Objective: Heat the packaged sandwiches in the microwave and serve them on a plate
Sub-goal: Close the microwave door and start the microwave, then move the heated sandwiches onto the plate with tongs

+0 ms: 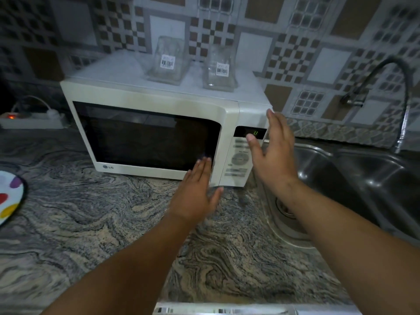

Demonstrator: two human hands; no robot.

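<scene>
Bare countertop (113, 223) lies open before the microwave (159, 123); two packages (167, 61) crowd its top, the sink (341, 178) drops away rightward, a plate (11, 196) sits far left.

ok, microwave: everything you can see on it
The microwave is a cream-white LG, door shut, dark window, standing on the marbled countertop beside the sink. Its right-hand panel has a green-lit display above pale buttons. Two clear packages stand on top. The left hand reaches the door's lower corner; the right hand overlaps the panel.
</scene>
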